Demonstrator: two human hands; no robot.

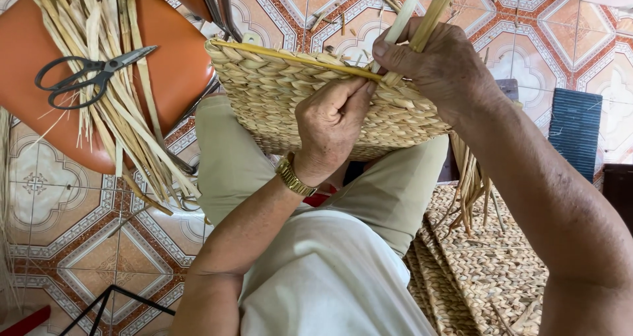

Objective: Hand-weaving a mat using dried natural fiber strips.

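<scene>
Beside the basket (316,92), scissors (86,79) (on straw).

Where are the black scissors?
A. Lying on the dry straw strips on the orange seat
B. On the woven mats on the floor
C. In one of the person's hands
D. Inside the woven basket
A: the scissors lie on the bundle of straw strips across the orange seat, away from both hands, which are busy at the rim of the woven basket.
</scene>
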